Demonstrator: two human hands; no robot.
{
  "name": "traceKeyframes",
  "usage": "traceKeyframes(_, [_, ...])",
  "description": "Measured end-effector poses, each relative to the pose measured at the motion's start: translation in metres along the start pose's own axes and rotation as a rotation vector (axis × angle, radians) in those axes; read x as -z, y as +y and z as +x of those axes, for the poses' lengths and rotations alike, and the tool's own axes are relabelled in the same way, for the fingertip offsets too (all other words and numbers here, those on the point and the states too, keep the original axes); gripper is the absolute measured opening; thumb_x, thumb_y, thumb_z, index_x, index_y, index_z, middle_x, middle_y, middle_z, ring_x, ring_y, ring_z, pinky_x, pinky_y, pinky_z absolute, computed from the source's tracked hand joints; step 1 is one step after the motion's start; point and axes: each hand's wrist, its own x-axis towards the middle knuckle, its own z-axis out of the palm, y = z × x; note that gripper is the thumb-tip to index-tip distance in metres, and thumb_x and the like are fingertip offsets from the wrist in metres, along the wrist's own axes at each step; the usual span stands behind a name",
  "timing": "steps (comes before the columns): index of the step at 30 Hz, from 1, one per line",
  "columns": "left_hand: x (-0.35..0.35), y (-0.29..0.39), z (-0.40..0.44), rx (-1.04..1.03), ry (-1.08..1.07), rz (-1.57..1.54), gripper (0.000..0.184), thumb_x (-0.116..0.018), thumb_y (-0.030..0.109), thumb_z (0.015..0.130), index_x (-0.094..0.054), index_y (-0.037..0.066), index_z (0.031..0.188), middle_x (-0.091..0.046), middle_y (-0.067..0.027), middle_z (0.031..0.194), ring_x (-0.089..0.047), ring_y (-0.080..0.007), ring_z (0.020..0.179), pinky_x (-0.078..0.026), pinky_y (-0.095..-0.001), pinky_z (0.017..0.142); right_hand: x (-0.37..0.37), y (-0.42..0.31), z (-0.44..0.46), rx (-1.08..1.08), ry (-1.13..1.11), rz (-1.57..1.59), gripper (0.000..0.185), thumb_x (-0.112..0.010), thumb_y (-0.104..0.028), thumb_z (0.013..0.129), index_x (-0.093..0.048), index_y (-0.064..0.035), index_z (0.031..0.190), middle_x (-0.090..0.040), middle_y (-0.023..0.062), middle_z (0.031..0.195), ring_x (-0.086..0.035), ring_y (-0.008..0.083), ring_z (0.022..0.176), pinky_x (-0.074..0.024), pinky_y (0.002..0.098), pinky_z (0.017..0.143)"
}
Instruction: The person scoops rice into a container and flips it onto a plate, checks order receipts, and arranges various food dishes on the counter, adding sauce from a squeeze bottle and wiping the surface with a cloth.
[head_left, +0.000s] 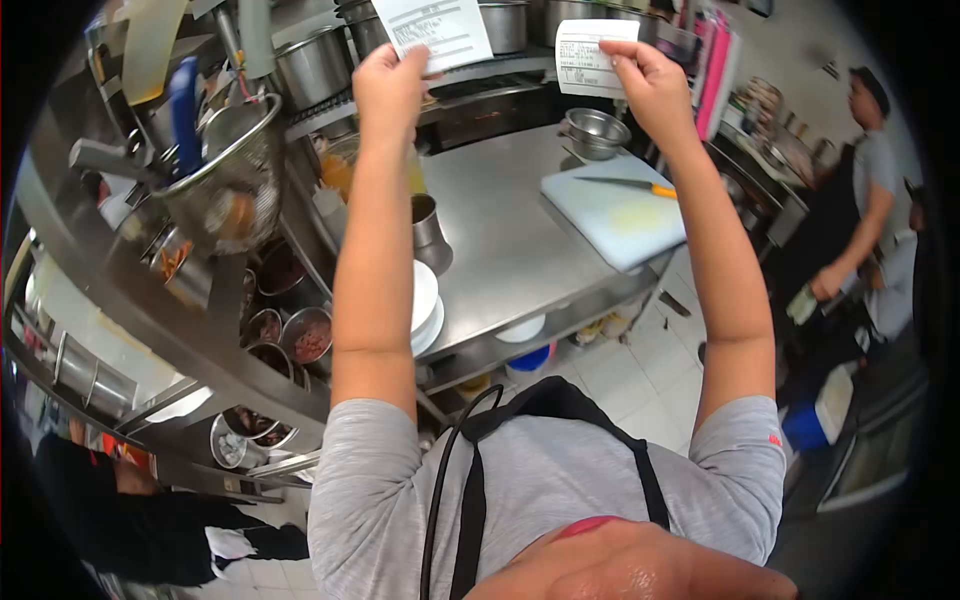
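Both of my arms reach up and forward over a steel counter (480, 230). My left hand (390, 88) pinches a printed paper ticket (440, 30) by its lower left part. In my right hand (650, 80) is another printed ticket (580, 60), gripped at its right side between thumb and fingers. The two papers are held apart, their print facing me. Below my right hand, a white cutting board (610, 215) carries a knife (620, 182) with a yellow handle. A metal bowl (597, 132) stands just behind the board.
White plates (425, 300) are stacked at the counter's left edge. A mesh strainer (235, 190) hangs at left, above several metal pots of food (307, 335). Large pots (312, 70) line the back shelf. One person in a dark apron (850, 190) stands at right; another (120, 500) is at lower left.
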Motion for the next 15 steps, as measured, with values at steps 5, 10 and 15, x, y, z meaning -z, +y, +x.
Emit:
traceKeyframes(5, [-0.006,-0.001,0.104,-0.084,0.062,0.249,0.020,-0.053,0.018,0.078,-0.054,0.000,0.086,-0.058,-0.0045,0.073,-0.054,-0.0070,0.057,-0.037,-0.0162,0.045,-0.031,0.051,0.123,0.408,0.045,0.072,0.015,-0.044,-0.005,0.075,-0.053,-0.0011,0.086,-0.056,0.0124,0.069,-0.054,0.0201,0.065,-0.0413,0.0305,0.059])
traceKeyframes(10, [0.000,-0.007,0.210,-0.071,0.217,0.357,0.017,-0.051,0.022,0.077,-0.052,0.005,0.081,-0.054,-0.0059,0.071,-0.051,-0.0127,0.059,-0.040,-0.0248,0.046,-0.071,0.072,0.222,0.294,0.123,0.433,0.015,-0.046,-0.008,0.076,-0.056,-0.0003,0.084,-0.054,0.0033,0.063,-0.045,0.0091,0.055,-0.0390,0.0243,0.053])
traceKeyframes(15, [-0.023,-0.004,0.216,0.081,0.380,0.361,0.016,-0.051,0.021,0.076,-0.049,0.008,0.067,-0.045,-0.0033,0.051,-0.040,-0.0125,0.038,-0.031,-0.0248,0.034,-0.131,0.137,0.269,0.280,0.086,0.448,0.016,-0.047,-0.010,0.073,-0.058,-0.0008,0.081,-0.058,0.0107,0.066,-0.053,0.0157,0.060,-0.0421,0.0282,0.057])
